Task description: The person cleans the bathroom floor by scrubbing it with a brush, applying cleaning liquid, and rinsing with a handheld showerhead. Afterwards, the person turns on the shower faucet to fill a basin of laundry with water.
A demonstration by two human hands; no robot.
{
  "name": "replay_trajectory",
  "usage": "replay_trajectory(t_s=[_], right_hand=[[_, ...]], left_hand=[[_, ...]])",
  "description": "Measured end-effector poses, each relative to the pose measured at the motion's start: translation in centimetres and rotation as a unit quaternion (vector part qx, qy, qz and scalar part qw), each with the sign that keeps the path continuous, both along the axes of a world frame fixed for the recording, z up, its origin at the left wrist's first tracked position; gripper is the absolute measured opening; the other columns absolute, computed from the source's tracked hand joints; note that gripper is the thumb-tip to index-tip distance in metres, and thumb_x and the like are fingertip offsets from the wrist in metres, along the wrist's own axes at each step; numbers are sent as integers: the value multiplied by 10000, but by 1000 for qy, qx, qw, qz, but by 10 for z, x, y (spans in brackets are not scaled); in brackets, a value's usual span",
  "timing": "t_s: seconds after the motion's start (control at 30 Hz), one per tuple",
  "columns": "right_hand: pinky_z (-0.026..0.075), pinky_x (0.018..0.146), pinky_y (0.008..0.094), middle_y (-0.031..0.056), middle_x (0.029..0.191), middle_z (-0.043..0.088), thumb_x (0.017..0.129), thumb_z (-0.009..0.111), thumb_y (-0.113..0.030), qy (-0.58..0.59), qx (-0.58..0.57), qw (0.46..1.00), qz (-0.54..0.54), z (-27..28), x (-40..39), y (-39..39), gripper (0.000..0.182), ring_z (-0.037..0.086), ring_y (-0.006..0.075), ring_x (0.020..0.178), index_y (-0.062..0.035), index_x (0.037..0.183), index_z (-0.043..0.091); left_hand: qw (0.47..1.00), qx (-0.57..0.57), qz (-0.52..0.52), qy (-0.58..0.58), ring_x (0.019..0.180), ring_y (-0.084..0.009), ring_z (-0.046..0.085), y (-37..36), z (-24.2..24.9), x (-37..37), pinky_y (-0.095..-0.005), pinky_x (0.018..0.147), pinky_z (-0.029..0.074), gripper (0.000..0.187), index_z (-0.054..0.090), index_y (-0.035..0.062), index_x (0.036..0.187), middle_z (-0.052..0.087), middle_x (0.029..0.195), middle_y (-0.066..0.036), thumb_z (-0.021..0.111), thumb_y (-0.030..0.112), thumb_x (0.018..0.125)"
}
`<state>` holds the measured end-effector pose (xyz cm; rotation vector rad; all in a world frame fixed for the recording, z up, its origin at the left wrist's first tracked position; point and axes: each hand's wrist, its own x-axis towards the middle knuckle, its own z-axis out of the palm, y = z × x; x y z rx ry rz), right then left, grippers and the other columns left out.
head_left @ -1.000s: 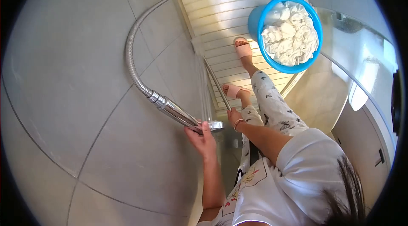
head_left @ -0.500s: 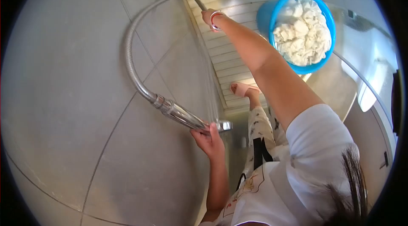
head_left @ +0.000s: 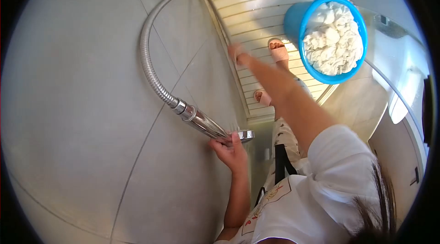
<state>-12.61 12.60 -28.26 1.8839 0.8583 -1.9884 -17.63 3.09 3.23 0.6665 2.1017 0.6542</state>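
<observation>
Head view: left hand grips showerhead, outstretched right hand grips rod.

The right hand is being held out, blurred, beyond the left hand. The left hand is being curled.

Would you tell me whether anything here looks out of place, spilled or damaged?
Nothing stands out: the white cloth lies within the blue bucket, the metal hose curves without visible kinks, and the left hand holds the shower head.
</observation>
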Motion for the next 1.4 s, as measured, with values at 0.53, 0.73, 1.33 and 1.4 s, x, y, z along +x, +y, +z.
replay_trajectory(t_s=[0.53, 0.73, 1.33, 1.4], right_hand=[[381, 726, 438, 245, 862, 511, 778, 403, -214, -115, -170, 979, 11, 137, 17, -274, 297, 487, 391, 841, 8, 970, 363], [348, 719, 450, 159, 852, 546, 764, 410, -174, 76, -6, 917, 390, 113, -21, -264, 227, 504, 340, 827, -70, 964, 437], [408, 608, 428, 204, 701, 538, 733, 473, -188, -125, 166, 975, 76, 122, 102, -263, 332, 529, 363, 687, 28, 956, 353], [402, 653, 424, 197, 740, 540, 730, 482, -221, -110, 49, 988, 96, 77, 93, -236, 381, 521, 358, 761, 39, 977, 353]], left_hand=[[999, 3, 13, 30, 774, -162, 398, -8, -5, 5, -272, 691, 356, 397, 327, -53, 1022, 336, 883, -99, 534, 135, 740], [1000, -12, 4, 27, 776, -149, 401, -25, -10, 0, -255, 688, 359, 393, 315, -51, 1027, 328, 886, -94, 527, 120, 744], [999, 4, 49, 8, 764, -139, 420, -48, 18, 18, -248, 677, 369, 400, 321, -53, 1020, 367, 881, -92, 530, 153, 748], [998, 4, 67, -14, 769, -140, 418, -46, 25, 21, -251, 687, 366, 406, 321, -53, 1017, 366, 870, -89, 533, 167, 749]])
